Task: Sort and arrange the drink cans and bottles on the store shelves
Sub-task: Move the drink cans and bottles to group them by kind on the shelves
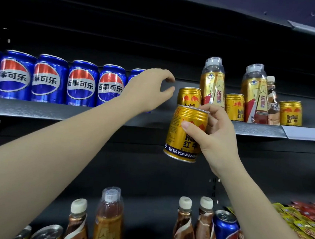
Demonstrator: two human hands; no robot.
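My right hand (212,134) grips a gold can (186,133) at centre frame, just below the upper shelf (60,110). My left hand (149,89) hovers empty, fingers loosely curled. Lifting carelessly, I could topple the gold can standing behind (189,96).

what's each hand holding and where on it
The right hand grips a gold can around its upper side, thumb across the front. The left hand holds nothing.
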